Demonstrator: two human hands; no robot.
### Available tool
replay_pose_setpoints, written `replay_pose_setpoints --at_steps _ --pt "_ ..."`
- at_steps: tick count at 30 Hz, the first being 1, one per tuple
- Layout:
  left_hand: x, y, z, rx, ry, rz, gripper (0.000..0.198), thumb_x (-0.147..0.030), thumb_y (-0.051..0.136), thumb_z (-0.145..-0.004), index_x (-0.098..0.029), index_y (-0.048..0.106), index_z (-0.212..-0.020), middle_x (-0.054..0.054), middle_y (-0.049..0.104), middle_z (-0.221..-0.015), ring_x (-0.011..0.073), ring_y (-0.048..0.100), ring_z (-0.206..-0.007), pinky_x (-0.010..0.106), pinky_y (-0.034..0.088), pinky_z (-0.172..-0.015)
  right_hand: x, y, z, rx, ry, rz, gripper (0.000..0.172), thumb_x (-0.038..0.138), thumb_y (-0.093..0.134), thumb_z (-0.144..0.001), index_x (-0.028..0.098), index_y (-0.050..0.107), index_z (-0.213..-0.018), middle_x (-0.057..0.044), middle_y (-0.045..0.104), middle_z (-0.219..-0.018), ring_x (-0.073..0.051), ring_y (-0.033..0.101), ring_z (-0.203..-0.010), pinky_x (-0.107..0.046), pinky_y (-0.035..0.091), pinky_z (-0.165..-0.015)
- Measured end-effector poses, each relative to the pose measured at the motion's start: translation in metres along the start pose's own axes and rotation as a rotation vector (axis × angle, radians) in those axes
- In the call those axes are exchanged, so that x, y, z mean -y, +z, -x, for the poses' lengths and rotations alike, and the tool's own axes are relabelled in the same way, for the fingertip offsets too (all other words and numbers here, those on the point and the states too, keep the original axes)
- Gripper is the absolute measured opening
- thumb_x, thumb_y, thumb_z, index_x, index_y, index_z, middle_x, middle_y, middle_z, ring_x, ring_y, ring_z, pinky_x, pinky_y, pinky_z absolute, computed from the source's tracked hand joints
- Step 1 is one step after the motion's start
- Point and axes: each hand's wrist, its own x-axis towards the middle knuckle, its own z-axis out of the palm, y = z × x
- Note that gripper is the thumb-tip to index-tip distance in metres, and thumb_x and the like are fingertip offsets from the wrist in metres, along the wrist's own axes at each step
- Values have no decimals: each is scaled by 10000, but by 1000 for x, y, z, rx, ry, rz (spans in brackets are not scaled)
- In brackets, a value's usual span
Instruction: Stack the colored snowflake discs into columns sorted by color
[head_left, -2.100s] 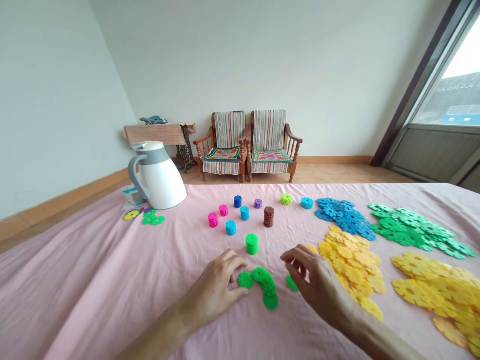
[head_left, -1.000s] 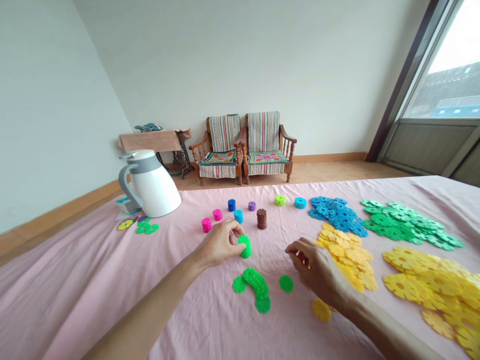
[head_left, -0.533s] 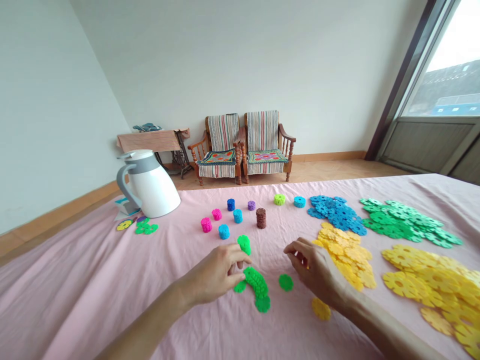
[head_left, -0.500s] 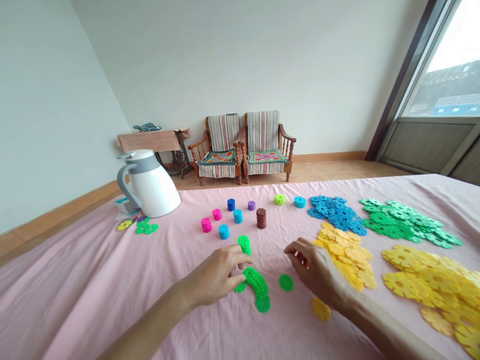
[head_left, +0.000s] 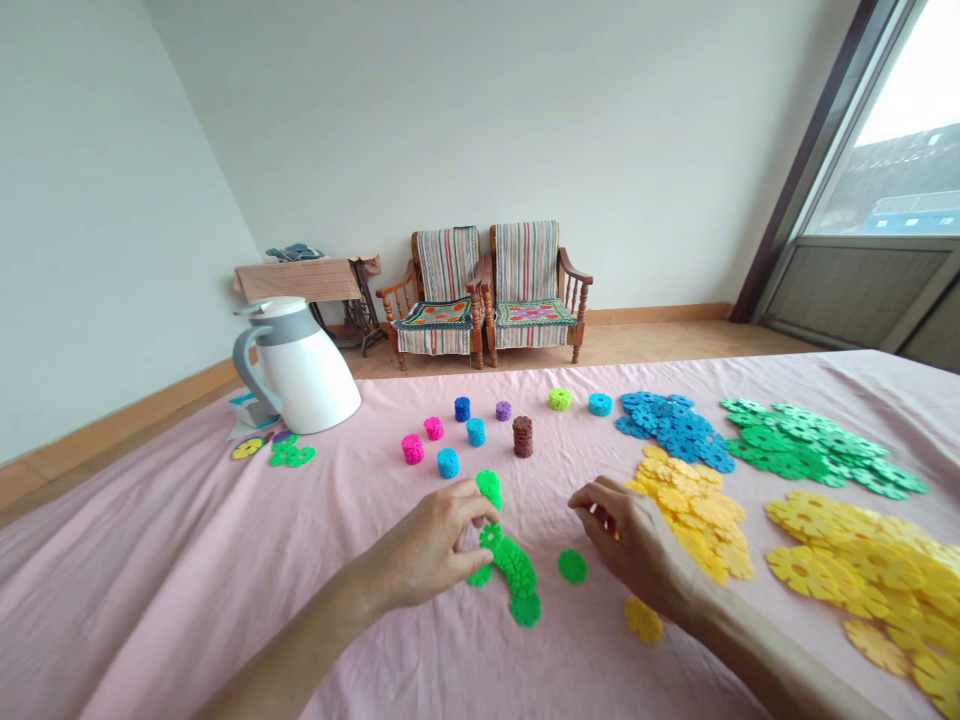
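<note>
- Pinching a notched green disc (head_left: 491, 537) between thumb and fingers, the left hand (head_left: 436, 542) is nearly closed, by a curved row of green discs (head_left: 516, 567).
- Right hand (head_left: 637, 545) curls loosely, fingertips together — whether it holds anything, I cannot tell.
- Near it, a loose green disc (head_left: 572, 567) lies flat on the pink cloth (head_left: 420, 660).
- Just beyond the left hand stands a green stack (head_left: 488, 487).

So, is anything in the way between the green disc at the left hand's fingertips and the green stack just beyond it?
Only the left hand's own fingers: in this view they come between the green disc and the green stack, hiding part of the stack. Nothing else visible stands there.
</note>
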Motion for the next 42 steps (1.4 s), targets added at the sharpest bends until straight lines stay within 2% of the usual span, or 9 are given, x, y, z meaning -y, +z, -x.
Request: replay_pose_setpoints --at_steps 7,16,22,24,26,28,31,36,42 --pt "13 -19 -21 -196 -93 -40 174 -186 601 -737 -191 641 -907 4 601 -889 108 536 -615 242 425 -601 6 -3 0 -2 13 -6 203 190 428 -861 191 622 -800 -12 591 -720 -120 563 -587 -246 428 -561" --pt "23 -11 -37 -162 -66 -85 173 -175 636 -703 -202 685 -867 7 609 -849 147 535 -693 253 412 -638 8 -5 0 21 9 -14 197 185 421 -873 186 609 -816 -17 591 -741 -122 567 -605 -247 425 -571" --pt "14 -15 -30 -192 -71 -47 215 -211 644 -740 -198 662 -953 13 596 -900 137 529 -679 264 415 -660 8 -5 0 23 13 -11 206 189 415 -879 182 608 -807 -19 588 -743 -122 561 -605 -252 423 -574" --pt "7 -14 -23 -157 -35 -17 147 -209 619 -775 -191 654 -916 9 581 -892 122 521 -662 251 406 -645 7 -4 0 21 15 -11 207 184 415 -879 182 608 -804 -18 586 -741 -120 558 -601 -251 420 -573" --pt "-1 -11 -15 -47 31 -7 105 -181 605 -788 -192 653 -880 -1 564 -841 121 516 -671 240 391 -639 6 -3 0 19 15 -11 202 177 420 -877 183 609 -807 -15 585 -740 -119 557 -604 -249 418 -576" --pt "-7 -6 -8 72 77 -24 146 -133 596 -781 -203 653 -896 -9 543 -807 128 515 -701 236 383 -652 6 -2 0 16 15 -10 194 173 430 -873 185 614 -812 -12 585 -740 -119 557 -608 -248 416 -578" --pt "-9 3 -2 157 66 -58 240 -80 584 -763 -218 645 -950 -5 523 -818 145 518 -756 234 385 -671 6 -2 0 16 19 -11 186 175 439 -867 183 618 -815 -12 585 -738 -120 557 -605 -248 415 -576" --pt "-5 10 -4 189 40 -51 304 -67 575 -766 -229 636 -1016 9 531 -882 161 536 -829 241 401 -717 7 -4 0 25 23 -10 191 180 434 -867 184 612 -799 -15 590 -737 -125 556 -608 -254 416 -582" --pt "-5 11 -4 167 19 -36 252 -75 605 -728 -211 639 -939 -4 525 -837 147 523 -775 228 389 -664 7 -3 1 30 22 -6 192 176 431 -863 188 610 -794 -17 590 -736 -127 556 -612 -255 412 -584"
